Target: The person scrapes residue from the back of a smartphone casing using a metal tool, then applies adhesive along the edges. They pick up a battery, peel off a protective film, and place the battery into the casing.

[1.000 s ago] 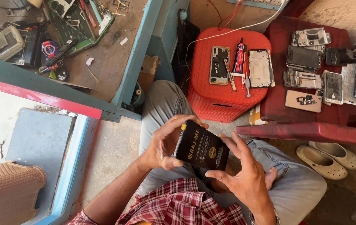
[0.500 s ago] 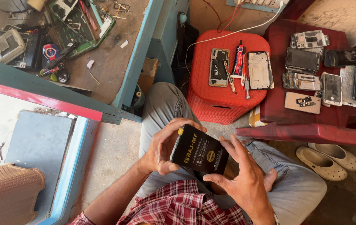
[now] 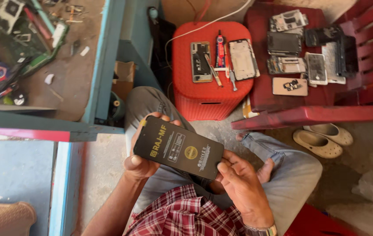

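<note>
I hold a flat black phone screen panel (image 3: 178,147) with yellow print over my lap. My left hand (image 3: 139,161) grips its left end, fingers curled over the far edge and thumb on the near edge. At the panel's lower right corner, my right hand (image 3: 242,185) pinches it with fingertips. The panel lies tilted, its printed face up. My crossed legs in grey trousers (image 3: 282,175) are beneath it.
A red woven stool (image 3: 182,74) ahead carries an opened phone (image 3: 201,62), a loose screen (image 3: 243,59) and small tools. A dark red plastic chair (image 3: 309,114) on the right holds several phone parts. A cluttered blue-framed workbench (image 3: 103,65) stands left. Sandals (image 3: 322,140) lie right.
The black panel has turned flatter and shifted down-left in my hands, with my right fingers sliding to its lower right corner. The view moved closer to the stool.
</note>
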